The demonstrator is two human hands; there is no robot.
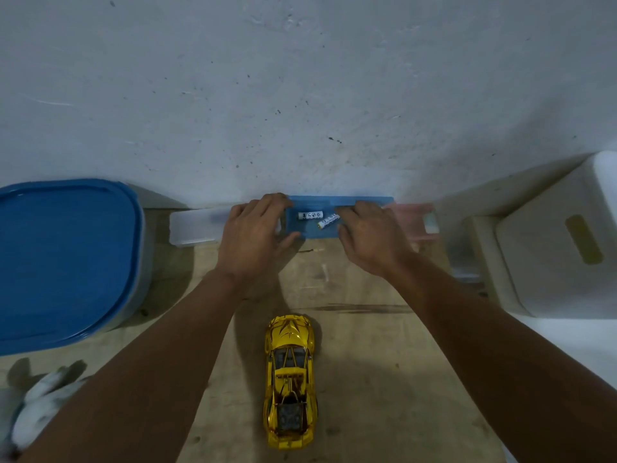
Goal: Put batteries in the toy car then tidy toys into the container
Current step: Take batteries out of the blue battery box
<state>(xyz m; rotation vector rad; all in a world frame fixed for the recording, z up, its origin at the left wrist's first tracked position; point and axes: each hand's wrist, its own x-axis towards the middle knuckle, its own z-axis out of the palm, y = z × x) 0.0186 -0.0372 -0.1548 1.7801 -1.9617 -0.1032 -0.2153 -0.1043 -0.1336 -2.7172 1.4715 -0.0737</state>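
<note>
A shiny gold toy car (289, 382) stands on the wooden floor between my forearms, nose pointing away from me. Against the wall lies a flat blue tray (334, 202) holding two white batteries. One battery (310, 215) lies flat near the tray's middle. The other battery (327, 221) is tilted, its right end between the thumb and fingertips of my right hand (370, 238). My left hand (255, 233) grips the tray's left end, fingers over the back edge and thumb at the front. A container with a blue lid (63, 262) sits at the left, closed.
A white box (193, 227) lies left of the tray and a pink box (417, 218) right of it, both along the wall. A white stool-like object (547, 242) stands at the right. A pale soft toy (36, 406) lies at the lower left.
</note>
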